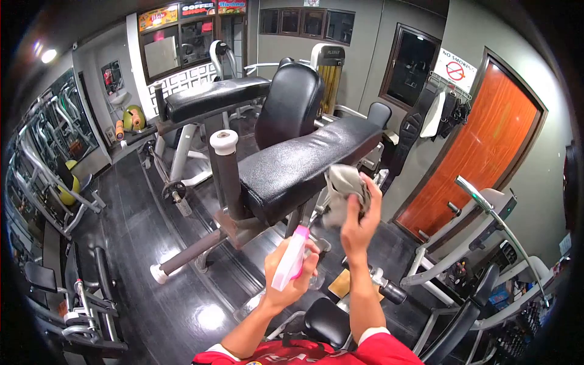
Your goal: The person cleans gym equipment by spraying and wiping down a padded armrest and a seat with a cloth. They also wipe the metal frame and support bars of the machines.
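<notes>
Sleeves, red with white cuffs (371,340), sit at 6 o'clock, bottom edge of the view. Small black padded seat (325,321) lies just beyond them, between the two forearms.

Left hand (292,274) at roughly 6 o'clock, fingers wrapped tight around a pink-and-white plastic spray bottle (290,258); bottle tilted, pink top end up and toward the bench. Full grip, no gap visible.

Right hand (360,216) just right of it, raised higher, fingers clenched on a crumpled grey-beige cloth (342,191). Cloth bunched, lower part hanging loose below the hand. Cloth sits at the near front edge of the big pad; contact or not, cannot tell.

That pad: long black textured vinyl bench pad (304,161), dead centre, running up toward 1 o'clock. Brown upright post with white cap (226,164) just left of it, at about 10 o'clock from the hands. Black rounded backrest cushion (288,103) behind, 12 o'clock. Second flat black pad (213,97) at 11 o'clock, further back.

Dark glossy floor (158,274) at 8 o'clock, glare spot on it.

Far: orange wooden door (480,146) at 2 o'clock, white no-smoking sign (455,70) above-left of it. Grey-framed gym machines (55,152) along the 9 o'clock wall.
</notes>
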Motion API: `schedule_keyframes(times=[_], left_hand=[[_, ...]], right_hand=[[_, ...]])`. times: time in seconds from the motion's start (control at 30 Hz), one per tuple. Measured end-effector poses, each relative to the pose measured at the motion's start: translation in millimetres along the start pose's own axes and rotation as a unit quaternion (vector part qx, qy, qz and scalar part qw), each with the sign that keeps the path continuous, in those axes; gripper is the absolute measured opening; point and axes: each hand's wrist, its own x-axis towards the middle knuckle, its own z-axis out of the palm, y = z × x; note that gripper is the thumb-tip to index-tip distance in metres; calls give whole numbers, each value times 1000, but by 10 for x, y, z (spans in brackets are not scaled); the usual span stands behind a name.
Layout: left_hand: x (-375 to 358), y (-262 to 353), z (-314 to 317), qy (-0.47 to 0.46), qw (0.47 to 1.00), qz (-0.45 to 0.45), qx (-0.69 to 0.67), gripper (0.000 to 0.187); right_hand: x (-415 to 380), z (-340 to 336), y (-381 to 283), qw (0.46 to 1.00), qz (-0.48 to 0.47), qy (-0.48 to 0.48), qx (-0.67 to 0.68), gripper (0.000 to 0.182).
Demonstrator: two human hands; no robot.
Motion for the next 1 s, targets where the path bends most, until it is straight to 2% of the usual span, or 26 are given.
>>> schedule_keyframes(times=[0.03, 0.07, 0.13, 0.27, 0.4, 0.43, 0.5, 0.6, 0.67, 0.73, 0.77, 0.8, 0.87, 0.9, 1.0], left_hand=[[-39, -9, -36, -17, 1000, 0, 8, 20], [-69, -19, -58, -35, 999, 0, 16, 20], [-129, -23, -70, -35, 999, -11, 16, 19], [-302, -77, -155, -55, 997, -50, 18, 13], [-512, -140, -225, -136, 988, -41, 62, 12], [-530, -123, -237, -159, 984, -40, 67, 11], [-582, -103, -268, -178, 981, -37, 72, 11], [-643, -75, -317, -188, 978, -35, 88, 13], [-605, -14, -339, -176, 979, -73, 68, 13], [-539, 3, -336, -153, 982, -74, 76, 14], [-502, 6, -330, -132, 984, -76, 86, 14], [-460, 2, -320, -130, 985, -77, 86, 14], [-373, -7, -292, -95, 989, -28, 106, 15], [-346, -1, -284, -79, 990, -41, 106, 15], [-324, 14, -365, -75, 989, -33, 121, 15]], right_hand=[[103, 118, -59, 995, -87, -29, -35, 34], [205, 236, -127, 983, -155, -98, -27, 36], [290, 474, -118, 932, -224, -283, -45, 38], [480, 496, 44, 909, -240, -327, -99, 36], [882, 310, 543, 924, -184, -276, -192, 35], [1033, 235, 737, 904, -202, -274, -259, 32], [1261, 106, 919, 893, -146, -276, -325, 29], [1340, 216, 1017, 921, -102, -276, -256, 23], [1170, 363, 728, 906, -126, -326, -240, 23], [946, 504, 310, 907, -118, -382, -132, 27], [831, 569, 151, 905, -172, -380, -87, 28], [718, 617, -10, 889, -136, -437, -14, 30], [658, 638, -169, 863, -173, -475, 12, 36], [677, 636, -117, 871, -207, -444, -24, 34], [985, 609, 263, 873, -222, -409, -146, 33]])
